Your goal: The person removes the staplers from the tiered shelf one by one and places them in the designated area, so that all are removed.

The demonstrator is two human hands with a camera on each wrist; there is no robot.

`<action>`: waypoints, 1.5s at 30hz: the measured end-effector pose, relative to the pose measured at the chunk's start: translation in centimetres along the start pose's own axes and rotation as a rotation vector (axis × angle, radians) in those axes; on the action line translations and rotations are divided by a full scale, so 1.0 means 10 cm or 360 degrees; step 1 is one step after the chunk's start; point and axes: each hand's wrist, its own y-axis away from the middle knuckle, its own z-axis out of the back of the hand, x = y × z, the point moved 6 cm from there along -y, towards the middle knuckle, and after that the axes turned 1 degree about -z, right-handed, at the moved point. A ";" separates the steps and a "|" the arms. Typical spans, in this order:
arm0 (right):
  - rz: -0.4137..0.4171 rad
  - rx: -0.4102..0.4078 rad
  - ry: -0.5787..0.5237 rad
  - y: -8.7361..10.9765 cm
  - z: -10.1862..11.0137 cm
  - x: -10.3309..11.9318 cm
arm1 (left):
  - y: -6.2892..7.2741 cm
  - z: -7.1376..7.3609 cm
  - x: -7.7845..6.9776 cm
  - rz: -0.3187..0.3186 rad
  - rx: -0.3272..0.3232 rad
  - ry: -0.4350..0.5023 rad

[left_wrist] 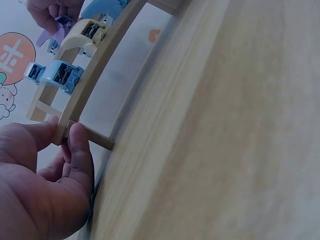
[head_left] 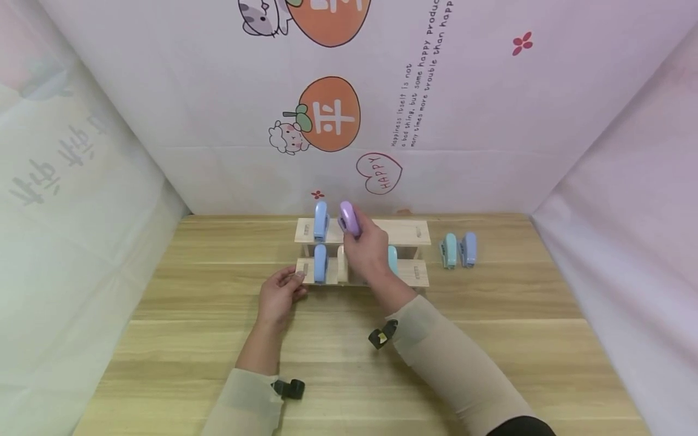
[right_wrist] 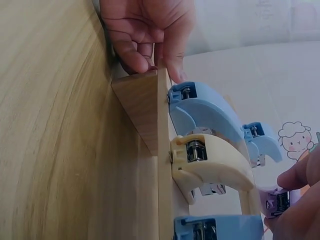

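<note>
My right hand (head_left: 372, 249) grips a purple stapler (head_left: 349, 219) at the upper board of a two-tier wooden rack (head_left: 400, 232). The left hand (head_left: 278, 297) pinches the left end of the lower board between thumb and fingers, as the left wrist view shows. Left of the purple stapler, a light blue stapler (head_left: 321, 221) stands on the upper tier. Along the lower tier are a blue stapler (head_left: 320, 264), a cream stapler (right_wrist: 215, 157) and a turquoise stapler (head_left: 393, 259). My right hand and wrist partly cover that row in the head view.
On the table right of the rack, a mint stapler (head_left: 449, 251) and a periwinkle stapler (head_left: 468, 249) stand side by side. A printed white cloth (head_left: 463, 121) rises behind the wooden table (head_left: 218, 254), with more cloth at both sides.
</note>
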 end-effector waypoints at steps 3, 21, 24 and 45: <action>0.0000 -0.0027 0.0004 0.00 0.05 -0.01 | 0.00 0.00 -0.01 -0.0008 -0.0005 0.0003; -0.0028 -0.0143 -0.0095 0.04 0.35 -0.12 | 0.02 -0.01 -0.02 -0.0012 0.0009 0.0030; -0.0046 -0.0161 -0.0099 0.04 0.39 -0.13 | 0.03 -0.01 -0.02 -0.0015 0.0008 0.0034; -0.0053 -0.0228 -0.0129 0.09 0.66 -0.21 | 0.03 0.00 -0.01 -0.0016 0.0021 0.0027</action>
